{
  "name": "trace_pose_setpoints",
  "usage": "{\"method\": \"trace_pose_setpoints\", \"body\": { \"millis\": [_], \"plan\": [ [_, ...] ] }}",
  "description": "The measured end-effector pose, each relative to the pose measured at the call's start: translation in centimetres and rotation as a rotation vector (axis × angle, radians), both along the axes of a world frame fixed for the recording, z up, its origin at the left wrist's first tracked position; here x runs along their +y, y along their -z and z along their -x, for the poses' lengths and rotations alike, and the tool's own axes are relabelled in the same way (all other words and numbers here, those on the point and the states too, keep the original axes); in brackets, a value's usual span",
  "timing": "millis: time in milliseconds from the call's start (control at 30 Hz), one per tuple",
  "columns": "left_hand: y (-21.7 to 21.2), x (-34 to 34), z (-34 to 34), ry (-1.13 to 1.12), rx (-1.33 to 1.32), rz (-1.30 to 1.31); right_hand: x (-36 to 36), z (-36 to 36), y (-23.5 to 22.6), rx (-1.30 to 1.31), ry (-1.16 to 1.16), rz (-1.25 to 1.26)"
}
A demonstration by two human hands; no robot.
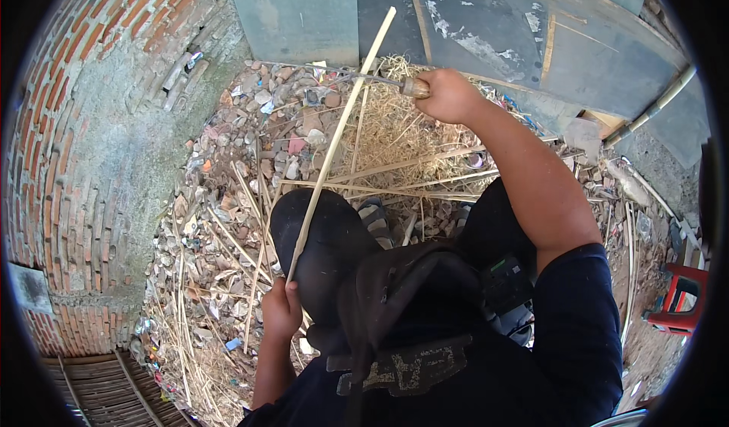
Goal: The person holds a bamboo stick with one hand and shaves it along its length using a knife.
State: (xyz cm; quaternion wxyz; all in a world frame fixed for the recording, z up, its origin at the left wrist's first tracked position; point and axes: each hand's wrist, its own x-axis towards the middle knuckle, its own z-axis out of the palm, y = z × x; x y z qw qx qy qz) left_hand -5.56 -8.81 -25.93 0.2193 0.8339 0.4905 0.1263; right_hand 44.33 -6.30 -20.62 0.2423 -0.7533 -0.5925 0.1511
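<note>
A long, pale bamboo strip (332, 153) slants up and away from my left hand (282, 310), whose fingers are closed on its near end. It passes over my left knee. In my right hand (449, 96), stretched out far ahead, is the wooden handle of a knife (414, 87). The thin dark blade points left and crosses the strip near its far end; whether it touches or cuts into the strip I cannot tell.
Curly shavings (395, 134) and several loose strips (410, 169) lie on stony rubble (296, 119) around my feet. A brick wall (99, 146) rises at left, grey panels (478, 28) stand ahead. A red plastic stool (680, 302) is at far right, slatted matting (114, 389) at lower left.
</note>
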Motion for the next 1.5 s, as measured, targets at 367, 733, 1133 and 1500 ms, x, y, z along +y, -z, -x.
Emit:
{"method": "trace_pose_setpoints", "body": {
  "millis": [367,733,1133,1500],
  "plan": [
    [-0.1,0.0,-0.2,0.008,-0.020,0.012,-1.4,4.5,-1.4,-0.152,-0.246,-0.009],
    [-0.4,0.0,-0.4,0.003,-0.002,0.021,-0.3,0.9,-0.1,-0.095,-0.034,0.008],
    [0.6,0.2,0.2,-0.007,-0.008,0.019,-0.7,3.8,-1.5,-0.176,-0.191,0.081],
    [0.7,0.2,0.2,0.002,-0.041,0.020,-0.8,0.8,-1.5,-0.182,-0.102,-0.081]
  ]
}}
